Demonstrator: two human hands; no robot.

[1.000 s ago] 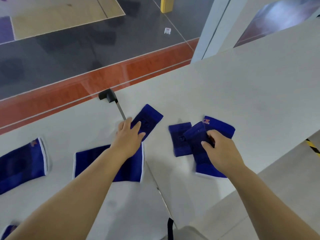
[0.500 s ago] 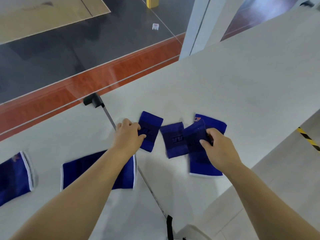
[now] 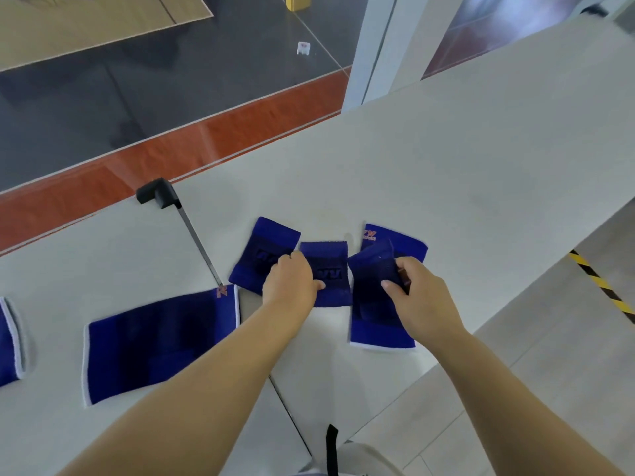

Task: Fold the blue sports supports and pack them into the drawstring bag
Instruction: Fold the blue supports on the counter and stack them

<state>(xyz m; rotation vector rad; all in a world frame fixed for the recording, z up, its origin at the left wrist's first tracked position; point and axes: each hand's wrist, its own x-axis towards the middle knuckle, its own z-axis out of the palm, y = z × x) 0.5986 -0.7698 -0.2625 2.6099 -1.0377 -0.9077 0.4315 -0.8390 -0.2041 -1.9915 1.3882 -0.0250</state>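
So there's a pale table with a bunch of blue sports supports laid out on it. The right hand has its thumb and fingers pinching the edge of a long support with a white-trimmed end, lifting a flap of it up and over, so that one's partway folded. Just left of it, touching, sits a small square support, and left of that a tilted small support. The left hand lies across where those two small ones meet, fingers curled down onto the fabric, thumb out on the square one; honestly can't tell if it's really gripping anything or just pressing. Further left there's a big flat support with white trim at both ends, lying partly under the left forearm, and another support cut off by the left frame edge. A black clamp with a thin metal strip sits at the table's far edge. No drawstring bag I can make out for sure, only a black strap at the bottom edge.
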